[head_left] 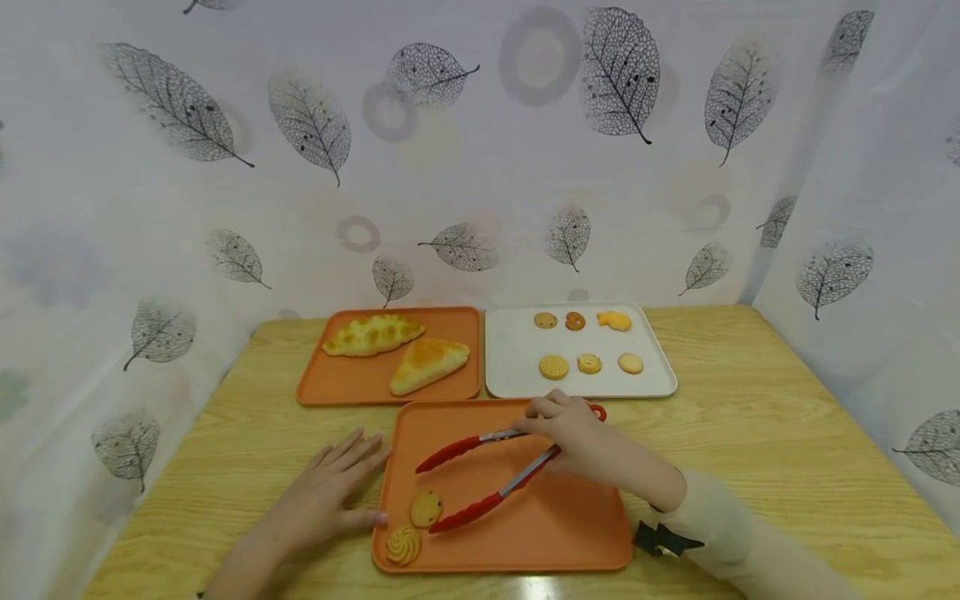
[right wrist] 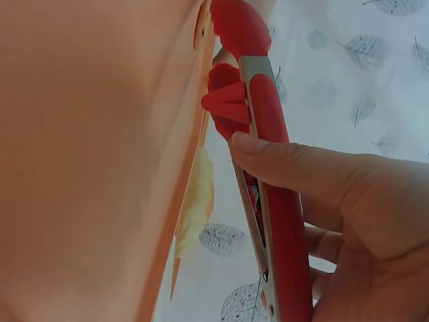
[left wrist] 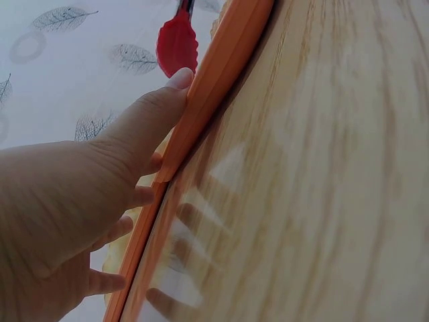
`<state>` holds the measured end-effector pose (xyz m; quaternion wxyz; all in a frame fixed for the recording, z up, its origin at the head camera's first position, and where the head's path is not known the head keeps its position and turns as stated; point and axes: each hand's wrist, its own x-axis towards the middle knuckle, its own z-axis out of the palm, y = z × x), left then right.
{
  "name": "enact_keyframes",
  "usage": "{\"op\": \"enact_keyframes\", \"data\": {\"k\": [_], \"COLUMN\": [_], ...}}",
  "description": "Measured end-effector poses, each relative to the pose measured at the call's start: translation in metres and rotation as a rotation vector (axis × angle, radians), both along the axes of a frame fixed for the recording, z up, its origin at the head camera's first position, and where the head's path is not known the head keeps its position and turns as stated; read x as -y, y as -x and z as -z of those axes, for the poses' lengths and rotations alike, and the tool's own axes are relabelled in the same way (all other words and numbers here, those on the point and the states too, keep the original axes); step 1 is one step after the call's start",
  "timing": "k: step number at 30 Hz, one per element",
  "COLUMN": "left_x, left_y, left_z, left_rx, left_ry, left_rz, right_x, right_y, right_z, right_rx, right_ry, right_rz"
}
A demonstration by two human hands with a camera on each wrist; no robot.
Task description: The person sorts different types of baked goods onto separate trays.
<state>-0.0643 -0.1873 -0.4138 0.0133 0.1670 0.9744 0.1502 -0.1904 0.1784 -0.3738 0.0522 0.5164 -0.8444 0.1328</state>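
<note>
My right hand (head_left: 567,432) grips a pair of red and metal tongs (right wrist: 285,221), thumb on one arm and fingers round the other. The tongs' arms are spread apart over the near orange tray (head_left: 555,533). One red tip is close beside a round cookie (head_left: 426,508) at the tray's left side. Just below that cookie lies a swirled cookie (head_left: 403,546) in the near left corner. Against the tray's left edge, my left hand (head_left: 322,496) has its fingers spread, and its thumb touches the rim in the left wrist view.
Behind stands another orange tray (head_left: 315,387) with a braided bread (head_left: 372,335) and a triangular bread (head_left: 430,365). To its right a white tray (head_left: 510,350) bears several small cookies, among them a fish-shaped one (head_left: 615,321). A leaf-patterned curtain surrounds the wooden table (head_left: 750,400).
</note>
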Motion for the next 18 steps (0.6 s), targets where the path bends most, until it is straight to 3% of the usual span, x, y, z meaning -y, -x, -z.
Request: {"op": "enact_keyframes", "data": {"k": [18], "left_x": [0.003], "left_y": [-0.003], "left_z": [0.004], "left_rx": [-0.018], "left_ry": [0.010], "left_rz": [0.009], "right_x": [0.008], "right_y": [-0.030], "right_z": [-0.005], "right_rx": [-0.065], "right_ry": [-0.030], "right_rz": [0.037]}}
